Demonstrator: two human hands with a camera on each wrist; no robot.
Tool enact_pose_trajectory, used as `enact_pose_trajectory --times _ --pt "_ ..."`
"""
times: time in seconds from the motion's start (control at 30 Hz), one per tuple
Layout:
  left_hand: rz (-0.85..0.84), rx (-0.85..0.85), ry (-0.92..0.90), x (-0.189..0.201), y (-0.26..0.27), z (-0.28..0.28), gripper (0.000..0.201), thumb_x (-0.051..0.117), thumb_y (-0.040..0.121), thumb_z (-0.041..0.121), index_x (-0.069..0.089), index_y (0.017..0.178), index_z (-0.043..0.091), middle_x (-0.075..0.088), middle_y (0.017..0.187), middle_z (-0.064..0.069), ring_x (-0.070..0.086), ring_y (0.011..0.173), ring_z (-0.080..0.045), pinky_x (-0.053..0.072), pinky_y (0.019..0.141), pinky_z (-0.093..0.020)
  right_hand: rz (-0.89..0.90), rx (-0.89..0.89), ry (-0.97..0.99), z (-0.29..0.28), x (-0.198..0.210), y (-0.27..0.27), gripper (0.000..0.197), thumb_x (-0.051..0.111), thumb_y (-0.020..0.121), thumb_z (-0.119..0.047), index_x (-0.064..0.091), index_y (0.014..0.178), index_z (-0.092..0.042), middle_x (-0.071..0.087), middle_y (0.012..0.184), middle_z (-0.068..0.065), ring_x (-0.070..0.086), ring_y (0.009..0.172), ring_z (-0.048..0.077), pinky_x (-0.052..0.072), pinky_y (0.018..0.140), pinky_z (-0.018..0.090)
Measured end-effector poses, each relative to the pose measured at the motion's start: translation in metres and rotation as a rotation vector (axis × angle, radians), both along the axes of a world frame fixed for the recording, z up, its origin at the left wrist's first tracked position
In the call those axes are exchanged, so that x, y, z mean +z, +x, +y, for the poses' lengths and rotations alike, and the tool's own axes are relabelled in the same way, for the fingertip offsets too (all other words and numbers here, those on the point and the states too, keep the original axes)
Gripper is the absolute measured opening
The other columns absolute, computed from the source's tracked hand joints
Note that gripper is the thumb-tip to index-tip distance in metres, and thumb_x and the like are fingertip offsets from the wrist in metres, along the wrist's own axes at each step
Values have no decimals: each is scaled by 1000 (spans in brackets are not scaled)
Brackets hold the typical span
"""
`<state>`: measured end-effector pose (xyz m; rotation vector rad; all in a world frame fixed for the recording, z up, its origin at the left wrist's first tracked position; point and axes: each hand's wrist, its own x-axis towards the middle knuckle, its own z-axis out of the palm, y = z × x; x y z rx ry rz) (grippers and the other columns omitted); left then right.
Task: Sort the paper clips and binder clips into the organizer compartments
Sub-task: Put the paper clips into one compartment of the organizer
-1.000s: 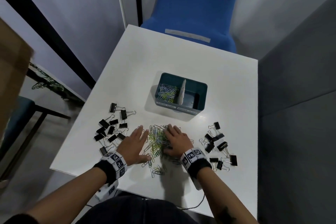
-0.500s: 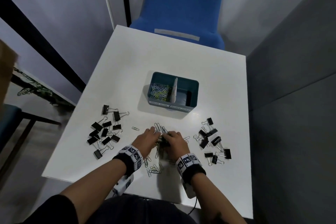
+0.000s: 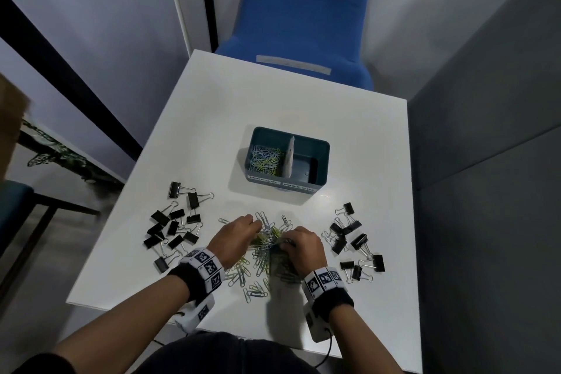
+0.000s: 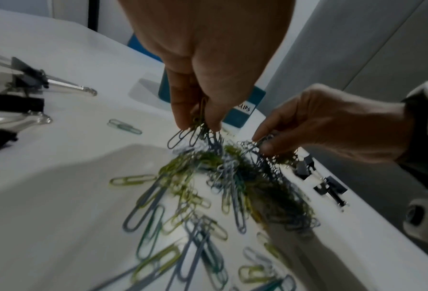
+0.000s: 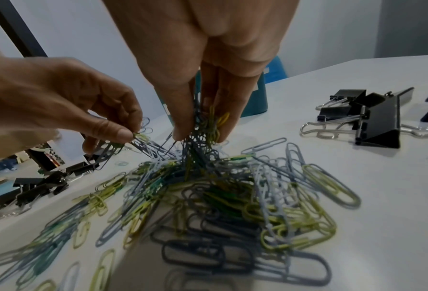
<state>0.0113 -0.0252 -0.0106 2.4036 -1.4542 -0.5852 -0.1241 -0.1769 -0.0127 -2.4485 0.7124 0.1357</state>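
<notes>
Nearest the viewer, at the front edge of the white square table (image 3: 364, 136), a loose heap of coloured wire paper clips (image 3: 264, 255) in blue, grey, yellow and green lies spread on the surface. The left hand (image 3: 233, 237) pinches a small bunch of these clips between thumb and fingertips (image 4: 180, 118), lifting their ends clear of the heap; the right hand (image 3: 303, 247) does the same with a thicker tangle gripped between its fingers (image 5: 183, 126), the strands trailing down into the pile. To either side lie the black folding binder clips with silver wire handles: one scatter on the left (image 3: 176, 228), another on the right (image 3: 352, 240), both untouched on the table. Beyond the heap stands the teal rectangular plastic organizer (image 3: 321, 161), split by a pale upright divider and bearing two front labels, which appear to read "paper clips" and "binder clips", though the print is small. Its left compartment already holds a layer of paper clips (image 3: 265, 158); its right compartment shows only a bare floor. By this evidence the paper-clip sorting is partly done, with much of the heap remaining, and the binder clips are not yet begun. Farthest back stands a blue upholstered chair (image 3: 306, 24).
</notes>
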Motion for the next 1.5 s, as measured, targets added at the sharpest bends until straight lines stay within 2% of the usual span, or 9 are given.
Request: enact_pose_trajectory --times 0.2,0.33,0.5,0.7,0.93,1.17,1.23,1.33,1.5 --pt "56 -5 -162 51 17 -6 5 59 92 17 54 91 17 54 85 3 52 71 -17 45 62 -30 -53 -17 -31 -4 10 -7 6 68 81 -24 74 78 -25 68 76 -3 61 63 19 46 55 26" --pt "105 53 -290 95 36 -26 2 59 92 15 58 92 15 57 90 6 54 73 -10 43 66 -17 -118 -36 3 -8 21 -5 15 70 74 -7 73 71 -21 68 71 -4 61 63 14 49 56 27" --pt "97 155 -378 122 82 -74 6 63 90 14 58 87 17 57 82 5 55 72 -13 49 67 -28 -244 -37 47 -14 53 8 18 72 73 -1 72 65 -16 71 68 -4 63 63 9 51 59 23" --pt "101 194 -178 115 116 -91 17 70 86 19 72 102 24 66 109 2 60 98 -18 48 81 -34 -405 -62 84 -29 107 50 10 77 76 -9 77 82 -17 75 81 -4 66 69 5 54 69 19" --pt "96 259 -39 69 88 -34 21 63 90 14 68 107 24 68 107 2 63 89 -17 47 73 -28 -557 -114 32 -57 150 131 6 76 78 -10 77 81 -15 74 81 0 67 72 12 55 72 28" --pt "95 213 198 24 48 14 32 58 91 20 55 123 24 57 121 -1 55 107 -20 50 82 -35 -197 -13 -33 -66 129 155 39 78 76 -28 66 112 -19 68 105 4 62 92 19 52 81 33" --pt "87 201 260 14 39 22 42 56 92 24 45 132 22 48 128 -4 47 117 -24 49 82 -38 -223 -33 -16 -58 122 133 40 76 79 -27 64 116 -18 66 110 3 61 97 18 50 84 30" --pt "112 202 361 4 27 27 62 53 95 33 24 147 16 27 149 -11 28 134 -30 44 96 -44 -147 -79 28 -42 94 86 30 74 80 -22 66 109 -18 68 103 -1 64 86 15 55 79 30" --pt "125 99 389 -13 9 29 72 47 96 43 13 151 11 6 159 -12 10 144 -30 31 111 -44 295 -87 26 -25 29 1 47 72 82 -27 56 124 -14 60 116 9 61 97 22 48 80 28"
